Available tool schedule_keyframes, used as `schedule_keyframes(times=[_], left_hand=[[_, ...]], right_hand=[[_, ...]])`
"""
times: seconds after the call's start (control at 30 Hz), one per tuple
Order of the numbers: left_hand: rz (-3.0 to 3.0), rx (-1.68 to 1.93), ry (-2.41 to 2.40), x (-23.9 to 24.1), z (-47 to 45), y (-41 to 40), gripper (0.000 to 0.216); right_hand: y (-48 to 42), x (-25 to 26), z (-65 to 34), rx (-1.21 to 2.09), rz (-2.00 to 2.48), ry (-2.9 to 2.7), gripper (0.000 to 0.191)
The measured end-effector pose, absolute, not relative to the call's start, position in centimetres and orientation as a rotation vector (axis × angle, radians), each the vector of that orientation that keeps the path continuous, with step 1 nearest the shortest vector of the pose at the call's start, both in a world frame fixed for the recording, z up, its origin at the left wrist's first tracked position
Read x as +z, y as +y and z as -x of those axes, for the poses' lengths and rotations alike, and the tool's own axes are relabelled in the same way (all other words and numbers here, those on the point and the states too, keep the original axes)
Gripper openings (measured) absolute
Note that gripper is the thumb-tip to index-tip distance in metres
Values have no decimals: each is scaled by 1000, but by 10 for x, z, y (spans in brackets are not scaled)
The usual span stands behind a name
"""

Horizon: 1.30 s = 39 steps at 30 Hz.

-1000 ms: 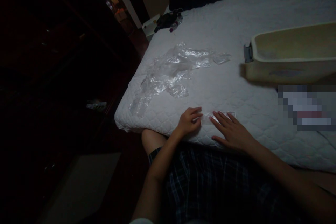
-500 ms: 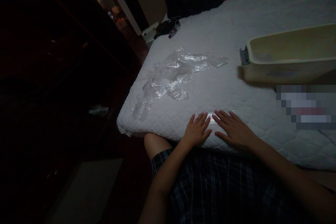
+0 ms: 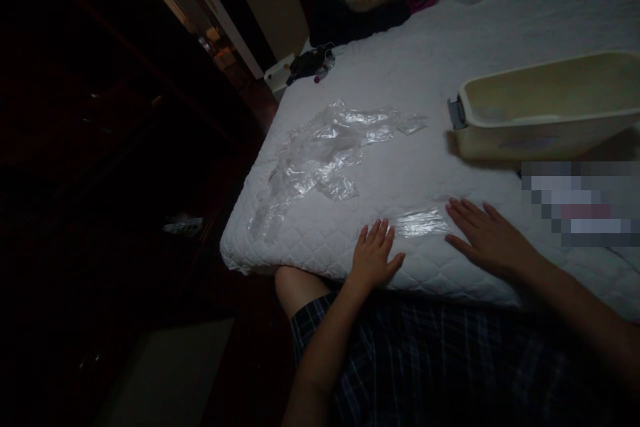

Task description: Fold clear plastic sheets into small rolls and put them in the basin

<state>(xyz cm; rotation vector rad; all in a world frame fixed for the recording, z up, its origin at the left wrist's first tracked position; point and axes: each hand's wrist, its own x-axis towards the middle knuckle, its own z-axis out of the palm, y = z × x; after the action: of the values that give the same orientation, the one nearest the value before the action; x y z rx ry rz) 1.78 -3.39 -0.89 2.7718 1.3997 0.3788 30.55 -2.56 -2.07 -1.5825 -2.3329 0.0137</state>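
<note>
Flat, clear, shiny plastic film piece (image 3: 423, 223) lies near the near edge of the white quilted bed cover (image 3: 405, 173), left hand (image 3: 375, 257) at its left end, right hand (image 3: 487, 237) at its right, both palm-down, fingers spread wide, crumpled clear plastic sheeting (image 3: 320, 157) farther left.

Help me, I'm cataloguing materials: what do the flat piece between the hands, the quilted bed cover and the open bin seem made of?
Flat piece: probably thin clear plastic film, glossy; bright streaks run along its creases.
Quilted bed cover: likely soft fabric, matte; padded cells and seam-like lines show.
Open bin: possibly rigid plastic, smooth; rounded corners suggest molding, though the light is dim.
</note>
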Motion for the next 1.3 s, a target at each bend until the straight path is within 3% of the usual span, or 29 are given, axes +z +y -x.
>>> schedule_keyframes(times=[0.27, 0.57, 1.03, 1.3], left_hand=[[-2780, 400, 1438, -9, -21, -36, 61], [-2846, 376, 1416, -10, -18, -36, 62], [-2785, 403, 1452, -8, -20, -37, 61], [-2691, 502, 1615, -5, -25, -39, 63]], right_hand=[[-33, 23, -263, -110, 1418, -2232, 70], [-23, -30, -244, 22, 1411, -2400, 69], [-16, -26, -250, -44, 1509, -2292, 66], [-13, -19, -250, -79, 1476, -2129, 75]])
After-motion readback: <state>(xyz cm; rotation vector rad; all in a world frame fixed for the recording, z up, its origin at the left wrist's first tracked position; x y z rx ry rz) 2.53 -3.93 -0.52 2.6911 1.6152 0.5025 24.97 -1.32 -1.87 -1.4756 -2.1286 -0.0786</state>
